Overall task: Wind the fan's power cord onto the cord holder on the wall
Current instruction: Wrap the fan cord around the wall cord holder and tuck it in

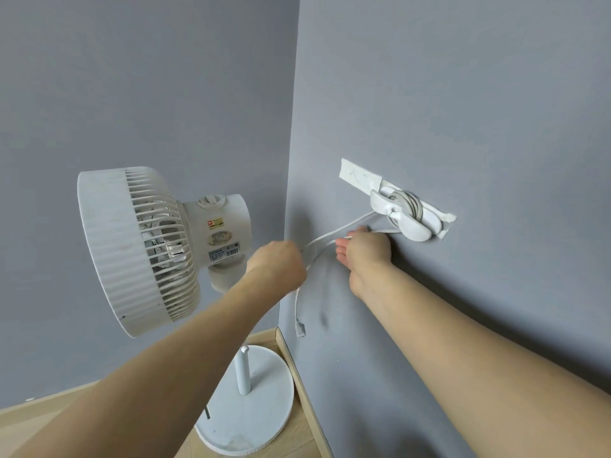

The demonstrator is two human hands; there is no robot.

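Observation:
A white cord holder [405, 217] is taped to the grey wall on the right, with several turns of cord wound on it. The white power cord [340, 230] runs from the holder down and left. My right hand [365, 249] pinches the cord just below and left of the holder. Further left, my left hand [277, 266] is closed on the same cord, and the loose end with the plug [300, 329] hangs below it against the wall. The white pedestal fan [155, 246] stands in the corner on the left.
The fan's round base [264, 421] rests on a light wooden floor beside the wooden skirting [307, 395]. Two grey walls meet in a corner behind the fan. White tape [358, 178] holds the cord holder to the wall.

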